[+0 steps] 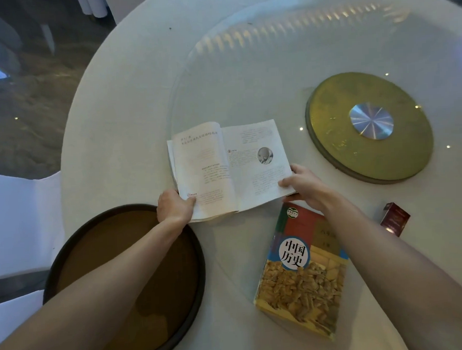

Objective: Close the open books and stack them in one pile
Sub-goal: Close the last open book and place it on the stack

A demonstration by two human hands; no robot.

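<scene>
1. Lying flat and open on the round table (131, 126), an open book (231, 169) shows two pages of print, with a small round picture on the right-hand page.
2. Left hand (174, 207): clamped on the near left corner of the open book, thumb on top of the page, fingers tucked out of sight below.
3. Right hand (304, 185): clamped on the near right corner of the same book, thumb pressed on the page, fingers curled around the edge.
4. Closed book (302, 272): lies cover up on the table, just nearer the person than the open one, under the right forearm. Its cover has a white disc with dark characters over a yellowish picture. Its far corner sits just beside the right hand; whether it touches the open book I cannot tell.
5. Round tray (199, 256): dark rim, brown floor, at the near left of the table; the left forearm passes over it.
6. Small box (395, 218): dark red, on the table to the right of the closed book, apart from it.
7. Glass turntable (245, 67): clear, covering the middle of the table; the open book rests on its near edge.
8. Gold disc (338, 142): round, with a shiny silver hub, to the right of the open book and well apart from it.
</scene>
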